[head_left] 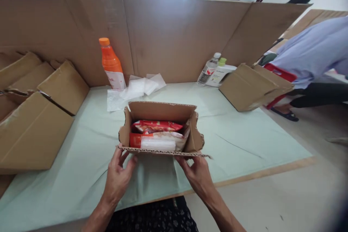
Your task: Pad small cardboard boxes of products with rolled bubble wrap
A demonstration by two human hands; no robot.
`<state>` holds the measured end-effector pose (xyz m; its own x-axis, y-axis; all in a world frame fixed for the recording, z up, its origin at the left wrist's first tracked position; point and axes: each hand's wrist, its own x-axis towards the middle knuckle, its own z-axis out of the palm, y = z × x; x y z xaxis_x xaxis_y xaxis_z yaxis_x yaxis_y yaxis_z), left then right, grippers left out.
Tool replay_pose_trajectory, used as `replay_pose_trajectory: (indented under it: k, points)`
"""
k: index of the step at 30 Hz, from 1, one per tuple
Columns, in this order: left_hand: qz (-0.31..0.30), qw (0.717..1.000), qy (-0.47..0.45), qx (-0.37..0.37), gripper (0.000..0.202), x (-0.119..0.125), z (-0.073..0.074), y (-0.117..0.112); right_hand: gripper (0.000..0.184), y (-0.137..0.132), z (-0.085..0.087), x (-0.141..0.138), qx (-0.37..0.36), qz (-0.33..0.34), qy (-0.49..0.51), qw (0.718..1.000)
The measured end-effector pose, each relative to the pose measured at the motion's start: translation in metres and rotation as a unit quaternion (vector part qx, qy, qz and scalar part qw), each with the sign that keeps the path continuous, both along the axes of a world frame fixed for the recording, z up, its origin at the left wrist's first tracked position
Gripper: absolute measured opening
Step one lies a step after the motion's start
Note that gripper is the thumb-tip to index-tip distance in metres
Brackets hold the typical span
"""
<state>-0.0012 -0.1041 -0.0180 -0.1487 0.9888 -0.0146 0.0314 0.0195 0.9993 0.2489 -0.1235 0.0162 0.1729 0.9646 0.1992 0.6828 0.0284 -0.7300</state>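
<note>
A small open cardboard box (pixel 163 110) stands on the pale green table cover (pixel 239 134) right in front of me. Inside it lie a red snack packet (pixel 156 126) and a white and orange packet (pixel 156 141). My left hand (pixel 118 174) pinches the near flap of the box at its left corner. My right hand (pixel 197 174) grips the same near flap at its right end. Both hands have their fingers closed on the flap's edge.
An orange bottle (pixel 111 63) and crumpled white plastic wrap (pixel 136 88) lie behind the box. A clear bottle (pixel 208 69) and a white bottle (pixel 220 72) stand at the back right beside another carton (pixel 252 87). Flattened cartons (pixel 35 116) pile on the left. A person in a blue shirt (pixel 312 50) bends over at the right.
</note>
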Motion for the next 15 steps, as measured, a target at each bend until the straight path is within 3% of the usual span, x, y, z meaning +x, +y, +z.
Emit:
replay_pose_trajectory:
  k: [2, 4, 9, 15]
  points:
    - [0.001, 1.000, -0.005, 0.017, 0.051, 0.010, 0.005, 0.015, 0.030, 0.012, 0.001, 0.004, 0.005, -0.012, 0.006, 1.000]
    - [-0.047, 0.998, -0.028, 0.018, 0.051, 0.034, 0.003, 0.028, 0.030, 0.012, -0.001, 0.025, -0.002, -0.052, 0.006, 0.999]
    - [-0.186, 0.979, -0.076, 0.027, 0.052, 0.104, -0.005, 0.045, 0.037, -0.034, -0.011, 0.092, -0.033, -0.171, 0.023, 0.985]
    - [-0.235, 0.967, 0.058, 0.083, 0.036, 0.167, 0.000, 0.068, 0.039, -0.070, -0.031, 0.137, -0.001, -0.287, 0.012, 0.958]
